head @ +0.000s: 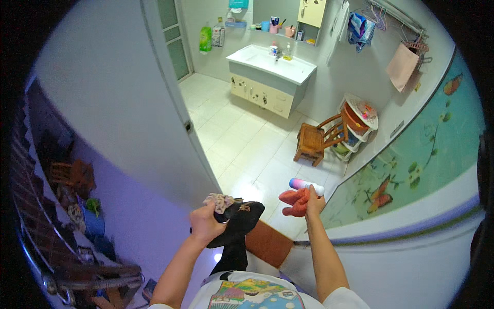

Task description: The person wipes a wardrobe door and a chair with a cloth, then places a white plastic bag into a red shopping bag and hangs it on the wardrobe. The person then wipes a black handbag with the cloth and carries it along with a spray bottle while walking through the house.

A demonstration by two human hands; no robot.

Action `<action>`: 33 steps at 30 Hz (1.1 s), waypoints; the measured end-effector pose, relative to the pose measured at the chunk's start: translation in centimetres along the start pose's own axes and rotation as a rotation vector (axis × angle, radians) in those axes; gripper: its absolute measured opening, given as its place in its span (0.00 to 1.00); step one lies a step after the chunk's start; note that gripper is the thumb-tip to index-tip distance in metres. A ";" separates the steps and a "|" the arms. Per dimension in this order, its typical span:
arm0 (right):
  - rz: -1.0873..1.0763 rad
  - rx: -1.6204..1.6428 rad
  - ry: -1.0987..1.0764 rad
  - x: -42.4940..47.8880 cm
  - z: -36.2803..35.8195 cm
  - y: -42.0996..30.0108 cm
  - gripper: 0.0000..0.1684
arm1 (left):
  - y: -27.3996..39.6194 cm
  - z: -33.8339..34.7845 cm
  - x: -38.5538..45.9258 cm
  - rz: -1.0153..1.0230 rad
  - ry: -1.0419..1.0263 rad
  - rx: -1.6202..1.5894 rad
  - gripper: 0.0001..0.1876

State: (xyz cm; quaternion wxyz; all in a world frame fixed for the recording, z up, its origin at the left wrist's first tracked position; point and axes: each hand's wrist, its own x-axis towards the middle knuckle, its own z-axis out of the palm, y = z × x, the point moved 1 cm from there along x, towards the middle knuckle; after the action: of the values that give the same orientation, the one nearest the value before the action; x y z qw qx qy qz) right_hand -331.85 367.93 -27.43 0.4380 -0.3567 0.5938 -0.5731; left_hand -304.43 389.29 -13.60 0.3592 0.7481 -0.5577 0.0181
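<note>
My left hand [208,224] grips a crumpled beige fabric item [219,201], maybe a scrunchie, along with a black item [233,210]. Below it is a larger black cloth-like shape [251,216] with a small gold mark; whether the hand holds this too is hard to tell. In my right hand [315,202] are a pink, blue and white cylindrical bottle [303,184] and a folded orange-red cloth [296,201]. Both hands are held out in front of my printed white shirt [254,295], at the doorway of a tiled washroom.
A white door [154,116] stands ajar at left. Beyond the brown threshold [268,243] are a wooden chair [312,139], a corner shelf [361,112] and a washbasin cabinet [266,89]. A butterfly-patterned panel [417,162] lines the right side. At far left runs a stair railing [100,272].
</note>
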 end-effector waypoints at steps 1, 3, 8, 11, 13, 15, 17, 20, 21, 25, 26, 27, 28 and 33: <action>-0.004 -0.020 -0.013 1.3 1.1 -0.7 0.16 | -0.2 0.9 2.7 0.021 -0.008 -0.001 0.20; -0.022 -0.126 -0.039 4.4 1.6 -1.7 0.16 | -1.0 3.5 7.6 0.010 -0.085 0.000 0.20; 0.020 -0.181 -0.028 14.3 3.0 -2.3 0.16 | -1.4 10.4 20.0 0.026 -0.139 -0.026 0.18; 0.063 -0.166 -0.017 17.3 6.6 -4.3 0.16 | -2.8 14.0 26.4 0.053 -0.109 -0.021 0.16; 0.086 -0.165 -0.030 20.8 8.5 -4.6 0.15 | -3.6 16.0 30.7 0.063 -0.079 0.000 0.16; 0.139 -0.152 -0.069 24.2 10.9 -4.7 0.15 | -4.9 17.3 34.3 -0.022 -0.087 0.048 0.16; -0.001 -0.294 -0.087 30.6 11.4 -2.9 0.16 | -4.4 19.1 38.2 -0.001 -0.007 0.024 0.15; -0.051 -0.354 -0.183 36.9 17.0 -3.5 0.20 | -5.6 21.1 43.5 -0.051 0.053 0.061 0.16; -0.046 -0.334 -0.225 38.6 19.2 -3.8 0.20 | -5.6 21.4 45.3 -0.071 0.048 0.096 0.16; -0.104 -0.382 -0.457 43.6 28.3 -7.9 0.20 | -5.8 22.0 51.9 -0.057 0.107 0.140 0.17; -0.135 -0.371 -0.499 45.6 29.7 -8.1 0.20 | -5.6 22.6 53.7 -0.045 0.125 0.136 0.17; -0.168 -0.358 -0.553 47.2 31.7 -8.9 0.19 | -6.1 23.1 55.2 -0.049 0.118 0.142 0.17; -0.249 -0.414 -0.565 48.7 33.6 -9.9 0.19 | -6.7 23.6 56.6 -0.053 0.112 0.148 0.16; -0.187 -0.381 -0.574 56.4 42.0 -13.4 0.19 | -7.8 25.7 65.4 -0.036 0.077 0.106 0.14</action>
State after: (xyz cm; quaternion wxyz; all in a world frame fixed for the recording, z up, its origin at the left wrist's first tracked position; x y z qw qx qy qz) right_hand -314.33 299.11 -18.66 0.4582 -0.6312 0.5076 -0.3660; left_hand -282.80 322.20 -8.73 0.3408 0.7747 -0.5279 0.0699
